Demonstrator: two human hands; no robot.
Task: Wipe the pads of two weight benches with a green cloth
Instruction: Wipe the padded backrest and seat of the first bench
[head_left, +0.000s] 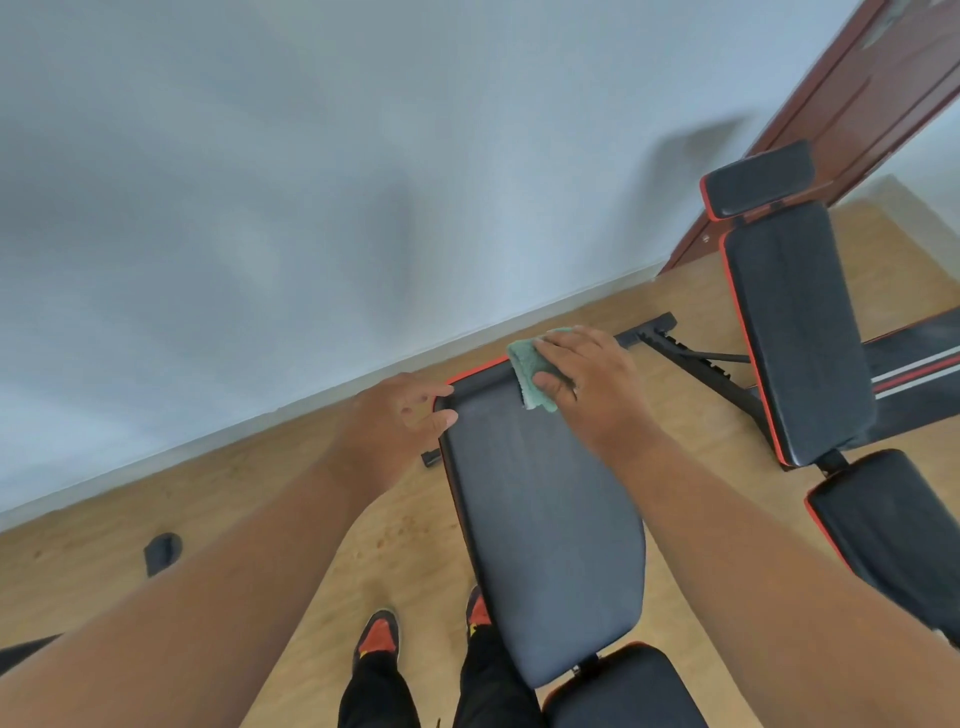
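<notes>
The green cloth (527, 375) lay bunched under the right hand (587, 379), fingers spread flat over it and thumb pinching its near edge, at the far end of the near bench's back pad (540, 519). Soft and light, it probably needed firm palm pressure to avoid slipping. The left hand (400, 421), fingers loosely apart, touched the pad's far left corner; the second bench (795, 332) stood well to the right.

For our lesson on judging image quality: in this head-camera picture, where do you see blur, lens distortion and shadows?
Head view: the wide lens bends the white skirting board and stretches both forearms; soft grey shadows smear across the pale wall, with a blurred dark patch near the reddish-brown door; the folded green cloth under the right hand and the black padded bench back stay fairly sharp.
</notes>
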